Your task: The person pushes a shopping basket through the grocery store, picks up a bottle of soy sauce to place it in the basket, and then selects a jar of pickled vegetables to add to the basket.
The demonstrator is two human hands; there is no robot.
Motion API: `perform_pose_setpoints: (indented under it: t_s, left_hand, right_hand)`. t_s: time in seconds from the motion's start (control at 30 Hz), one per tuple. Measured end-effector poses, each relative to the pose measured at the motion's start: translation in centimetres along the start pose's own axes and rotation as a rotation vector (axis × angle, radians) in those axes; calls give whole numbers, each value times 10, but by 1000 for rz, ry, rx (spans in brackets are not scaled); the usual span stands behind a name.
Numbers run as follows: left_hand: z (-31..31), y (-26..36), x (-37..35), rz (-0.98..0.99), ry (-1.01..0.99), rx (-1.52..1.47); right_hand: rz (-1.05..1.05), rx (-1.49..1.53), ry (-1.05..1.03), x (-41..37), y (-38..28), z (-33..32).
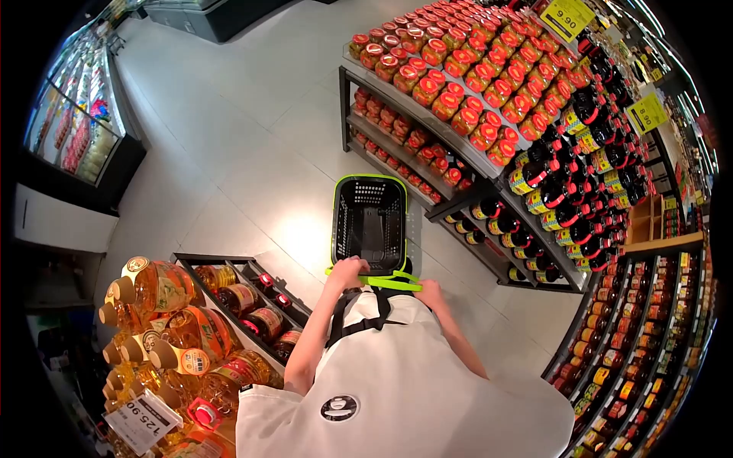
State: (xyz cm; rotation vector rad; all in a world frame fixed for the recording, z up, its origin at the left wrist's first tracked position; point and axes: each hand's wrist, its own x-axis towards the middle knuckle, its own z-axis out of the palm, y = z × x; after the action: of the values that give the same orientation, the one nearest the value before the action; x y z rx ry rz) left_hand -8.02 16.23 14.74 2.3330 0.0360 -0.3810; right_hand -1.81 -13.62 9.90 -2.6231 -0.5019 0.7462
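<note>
A black shopping basket with a green rim and perforated sides is in front of my body, low over the floor. Across its near end runs a green handle. My left hand is closed around the left part of this handle, at the basket's near rim. At the handle's right end, my right hand grips it, its fingers partly hidden. A black strap hangs over the front of my pale shirt, just behind the handle.
Jars with red lids fill a shelf ahead on the right, beside dark bottles. Close on my left stand large oil bottles with a price card. Curved shelves of jars line the right. Tiled floor stretches ahead.
</note>
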Motion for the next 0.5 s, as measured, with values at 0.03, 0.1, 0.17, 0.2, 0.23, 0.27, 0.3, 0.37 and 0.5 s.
perform_pose_setpoints:
  t_s: [0.03,0.1,0.17,0.2,0.23,0.27,0.3,0.37,0.5]
  left_hand:
    - [-20,8,-7,40,28,1]
    - [-73,39,-14,48,168,-298]
    - [-144,91,-30,232,459,-277]
    - [-177,119,-41,263,600,-287]
    - [-205,138,-55,305,713,-270]
    - [-228,152,-72,381,864,-243]
    - [-247,174,-87,517,1056,-410]
    - [-286,216,-118,931,1449,-629]
    - [-335,263,-178,1412,1544,-395]
  right_hand:
    - [6,10,-39,0,0,10]
    - [-14,29,-28,-2,-7,23]
    - [77,88,-114,-5,-36,-2]
    - [64,113,-79,-7,-42,-2]
    - [51,134,-39,-5,-46,-3]
    - [-71,79,-55,4,-38,2]
    - [-192,22,-72,11,-31,8]
    - [-3,33,-157,12,-47,-3]
    - [13,112,-87,14,-30,9]
